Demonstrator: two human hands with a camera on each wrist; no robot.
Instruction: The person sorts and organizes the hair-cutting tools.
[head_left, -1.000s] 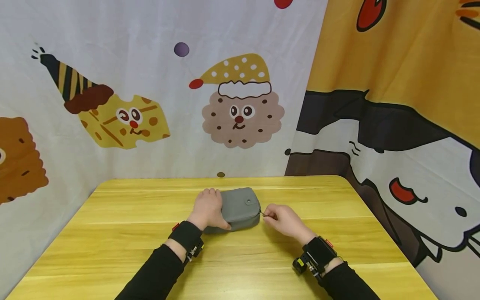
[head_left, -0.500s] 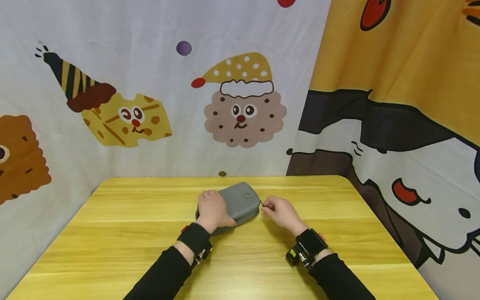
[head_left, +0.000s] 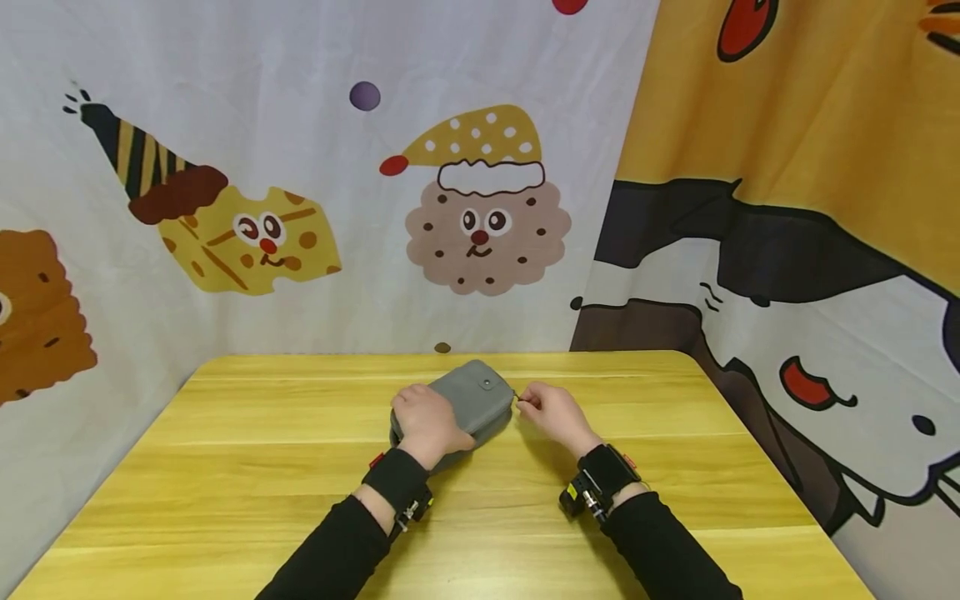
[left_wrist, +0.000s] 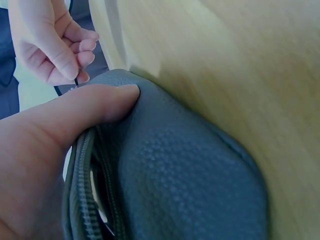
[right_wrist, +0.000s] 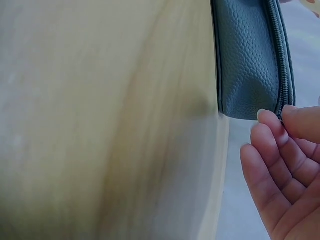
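Note:
A grey pouch [head_left: 474, 398] of pebbled, leather-like material lies on the table, with a snap tab on its top face. My left hand [head_left: 429, 427] grips its left end, the thumb along the near side. At the pouch's far right corner my right hand [head_left: 557, 415] pinches a small dark zipper pull [left_wrist: 76, 81] between thumb and forefinger. The left wrist view shows the zipper [left_wrist: 86, 185] parted near my left hand, with something pale inside the gap that I cannot identify. By the right hand, in the right wrist view, the zipper teeth [right_wrist: 281, 60] run along the pouch's edge.
The pouch is on a yellow wood-grain table [head_left: 300, 467] with rounded far corners. A white curtain [head_left: 300, 325] with cartoon prints hangs behind it. To the right hangs a yellow curtain [head_left: 817, 108] with a cartoon animal.
The pouch has turned on the table, its right end swinging away from me and slightly left. Both hands have moved along with it, the right still pinching the zipper pull.

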